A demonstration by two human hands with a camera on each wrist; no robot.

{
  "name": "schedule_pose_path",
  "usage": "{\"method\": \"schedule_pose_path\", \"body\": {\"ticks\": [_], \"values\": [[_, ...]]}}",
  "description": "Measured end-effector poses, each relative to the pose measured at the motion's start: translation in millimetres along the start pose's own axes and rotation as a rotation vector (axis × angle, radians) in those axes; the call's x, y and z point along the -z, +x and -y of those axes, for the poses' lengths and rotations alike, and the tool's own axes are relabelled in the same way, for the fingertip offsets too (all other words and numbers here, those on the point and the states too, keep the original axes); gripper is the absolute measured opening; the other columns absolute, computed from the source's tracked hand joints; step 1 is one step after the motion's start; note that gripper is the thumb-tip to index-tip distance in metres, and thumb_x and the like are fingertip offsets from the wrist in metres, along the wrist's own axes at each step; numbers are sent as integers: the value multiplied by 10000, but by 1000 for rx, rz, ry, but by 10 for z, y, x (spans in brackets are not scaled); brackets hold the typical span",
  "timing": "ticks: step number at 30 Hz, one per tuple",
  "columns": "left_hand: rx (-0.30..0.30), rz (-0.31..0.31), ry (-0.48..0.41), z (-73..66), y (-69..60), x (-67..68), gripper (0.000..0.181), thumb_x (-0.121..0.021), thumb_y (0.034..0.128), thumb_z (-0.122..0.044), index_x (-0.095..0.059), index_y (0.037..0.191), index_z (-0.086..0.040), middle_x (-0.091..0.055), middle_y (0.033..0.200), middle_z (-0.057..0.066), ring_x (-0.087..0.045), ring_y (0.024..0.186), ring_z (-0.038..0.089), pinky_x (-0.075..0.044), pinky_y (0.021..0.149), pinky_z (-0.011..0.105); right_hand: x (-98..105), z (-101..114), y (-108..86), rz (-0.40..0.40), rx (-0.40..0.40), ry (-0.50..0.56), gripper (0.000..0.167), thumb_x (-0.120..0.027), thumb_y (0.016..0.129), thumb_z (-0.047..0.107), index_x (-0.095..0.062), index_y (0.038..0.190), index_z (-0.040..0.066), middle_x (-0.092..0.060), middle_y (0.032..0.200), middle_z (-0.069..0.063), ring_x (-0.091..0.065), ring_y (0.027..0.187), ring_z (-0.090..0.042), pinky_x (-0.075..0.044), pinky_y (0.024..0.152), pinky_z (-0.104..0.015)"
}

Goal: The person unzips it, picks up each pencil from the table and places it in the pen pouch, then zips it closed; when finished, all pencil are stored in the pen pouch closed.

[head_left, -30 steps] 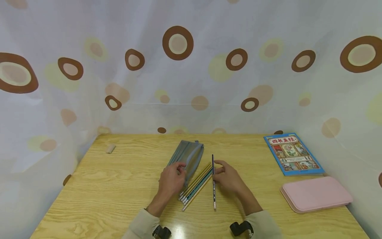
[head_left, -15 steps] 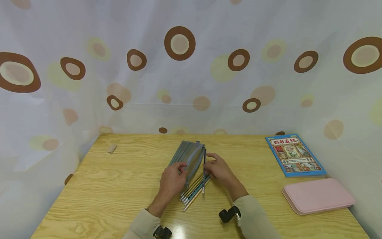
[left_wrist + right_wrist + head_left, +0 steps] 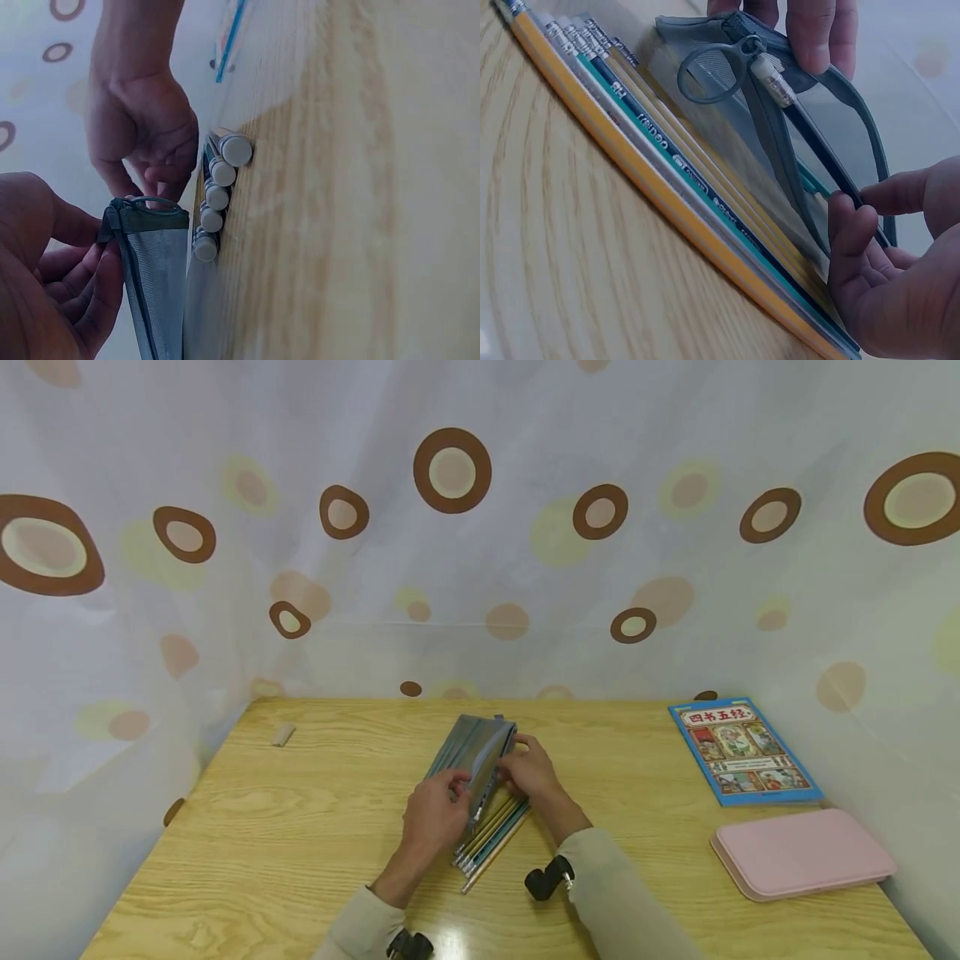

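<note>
A grey-blue mesh zip pencil pouch [image 3: 456, 750] lies on the table with its zip side open. My left hand [image 3: 433, 814] grips the pouch's opening edge near its close end, fingers curled. Between thumb and fingers, my right hand [image 3: 534, 772] pinches a dark pencil [image 3: 821, 139], which lies along the open mouth with its white eraser end by the zip's ring pull [image 3: 714, 73]. A teal item shows inside the mesh. Just right of the pouch, several pencils [image 3: 495, 835] in yellow, teal and dark colours lie side by side on the table, eraser ends toward me.
A pink case [image 3: 802, 852] lies at the table's right side, with a blue-bordered book [image 3: 742, 750] behind it. A small beige block [image 3: 282, 735] sits at the back left. Patterned white curtain [image 3: 480, 568] surrounds the wooden table [image 3: 300, 843].
My right hand has moved left with the dark pencil, from beside the loose pencils to the pouch's opening. The left hand keeps its hold on the pouch.
</note>
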State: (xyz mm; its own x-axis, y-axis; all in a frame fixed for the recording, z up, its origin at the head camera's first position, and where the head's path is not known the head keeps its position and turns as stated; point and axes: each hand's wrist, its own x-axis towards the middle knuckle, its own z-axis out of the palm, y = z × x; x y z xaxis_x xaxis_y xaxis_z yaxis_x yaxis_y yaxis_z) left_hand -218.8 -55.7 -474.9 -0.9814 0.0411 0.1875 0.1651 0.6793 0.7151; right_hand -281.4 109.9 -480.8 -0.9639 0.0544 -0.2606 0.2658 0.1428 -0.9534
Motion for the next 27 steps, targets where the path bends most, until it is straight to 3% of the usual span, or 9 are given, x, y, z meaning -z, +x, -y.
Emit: {"method": "schedule_pose_path", "body": {"ticks": [9,16,22,27], "values": [[-26,-6,27,9,-7,-8,224,-646,866,-153,-703,1082,-129,-632,800,-49,-504,555,23,-395,444,205,-84,56,31,-35,-23,47,622,-577,844,68,-393,1436,111,-639,724,-38,-565,573,-102,-414,502,-226],[-13,-14,25,5,3,-6,215,-662,861,-159,-702,1070,-133,-638,790,-57,-486,534,31,-383,451,212,-155,62,3,-58,41,-12,555,-587,874,67,-435,1407,59,-675,944,-126,-628,636,-127,-470,527,-238],[-2,-15,17,23,22,-6,220,-661,860,-171,-700,1075,-149,-640,794,-61,-493,541,33,-394,455,218,-121,36,-15,22,51,-20,481,-571,930,102,-465,1397,64,-635,1130,-162,-692,744,-174,-522,569,-264],[6,-19,5,38,31,-4,219,-659,858,-170,-701,1071,-148,-638,796,-60,-493,532,34,-388,444,221,17,25,-44,77,72,-68,434,-568,938,141,-513,1366,94,-637,1153,-179,-694,836,-225,-552,672,-317]]}}
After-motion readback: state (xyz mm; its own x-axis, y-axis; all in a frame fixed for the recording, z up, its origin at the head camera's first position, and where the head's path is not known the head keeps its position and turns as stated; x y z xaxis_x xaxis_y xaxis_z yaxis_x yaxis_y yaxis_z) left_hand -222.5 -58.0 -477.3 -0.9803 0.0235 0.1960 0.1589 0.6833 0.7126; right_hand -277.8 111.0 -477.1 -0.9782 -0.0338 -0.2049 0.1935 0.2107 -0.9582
